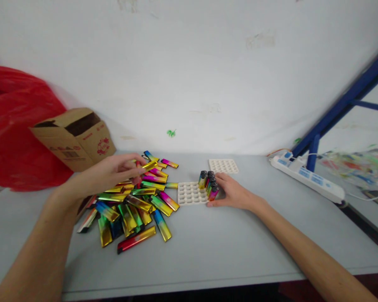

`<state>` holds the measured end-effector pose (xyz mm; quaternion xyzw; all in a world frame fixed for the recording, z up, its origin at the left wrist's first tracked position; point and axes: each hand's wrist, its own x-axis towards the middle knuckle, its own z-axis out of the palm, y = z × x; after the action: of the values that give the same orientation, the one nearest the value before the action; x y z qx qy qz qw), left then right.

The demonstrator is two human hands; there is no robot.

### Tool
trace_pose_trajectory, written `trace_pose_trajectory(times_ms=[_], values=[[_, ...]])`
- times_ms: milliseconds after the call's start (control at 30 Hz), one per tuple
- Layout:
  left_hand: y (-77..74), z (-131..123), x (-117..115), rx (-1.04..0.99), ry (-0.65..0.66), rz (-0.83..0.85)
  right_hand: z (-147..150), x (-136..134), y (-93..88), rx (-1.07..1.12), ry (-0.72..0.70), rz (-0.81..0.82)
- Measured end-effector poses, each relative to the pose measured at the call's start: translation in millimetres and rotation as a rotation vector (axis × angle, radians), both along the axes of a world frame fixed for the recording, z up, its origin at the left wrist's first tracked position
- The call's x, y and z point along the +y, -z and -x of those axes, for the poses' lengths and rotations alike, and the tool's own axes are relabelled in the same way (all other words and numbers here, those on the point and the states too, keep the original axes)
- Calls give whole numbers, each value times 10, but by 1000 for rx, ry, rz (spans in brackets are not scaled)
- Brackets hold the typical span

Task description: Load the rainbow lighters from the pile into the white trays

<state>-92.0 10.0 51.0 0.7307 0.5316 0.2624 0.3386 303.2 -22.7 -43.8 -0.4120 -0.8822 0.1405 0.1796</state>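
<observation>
Near tray (189, 195) partly filled: upright lighters (212, 188), dark ends up, line its right end, and the next row in looks begun at the far side. Cavities to the left remain unfilled. Large loose pile of lighters (138, 203) lies left on the tabletop (201, 247), so most of the work appears left, by my judgement. Far tray (223, 165) lies flat, beyond the near one, cavities showing.

Left hand (121, 168), over the pile's far side: fingers pinched together on a gold lighter (150, 165), its length pointing right.

Right hand (234, 192): thumb and fingers spread round the near tray's right end, thumb at the near corner, beside the upright lighters. Fingertips partly hidden; cannot tell whether they clamp anything.
</observation>
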Motion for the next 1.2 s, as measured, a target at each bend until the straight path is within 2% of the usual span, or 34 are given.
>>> trace_pose_trajectory(times_ms=[100,167,300,400,533,700,900,1067,1200], values=[[-9,-182,-48,-18,53,8,-5,3,3,-5,8,7],[24,-315,-71,-127,29,-8,-8,1,2,-5,6,11],[163,-551,-92,-368,-19,42,-10,-6,-3,-7,12,32],[278,-712,-124,-420,36,84,-5,-11,-6,7,8,40],[430,-930,-233,-579,232,292,6,-12,-10,27,0,44],[585,-1139,-347,-700,277,517,6,-10,-13,36,-10,37],[532,-1239,-383,-794,303,766,5,-12,-19,29,-8,26],[491,-1209,-402,-851,291,741,9,-2,-4,16,2,24],[531,-1206,-409,-794,300,724,11,-3,-8,22,-5,29]])
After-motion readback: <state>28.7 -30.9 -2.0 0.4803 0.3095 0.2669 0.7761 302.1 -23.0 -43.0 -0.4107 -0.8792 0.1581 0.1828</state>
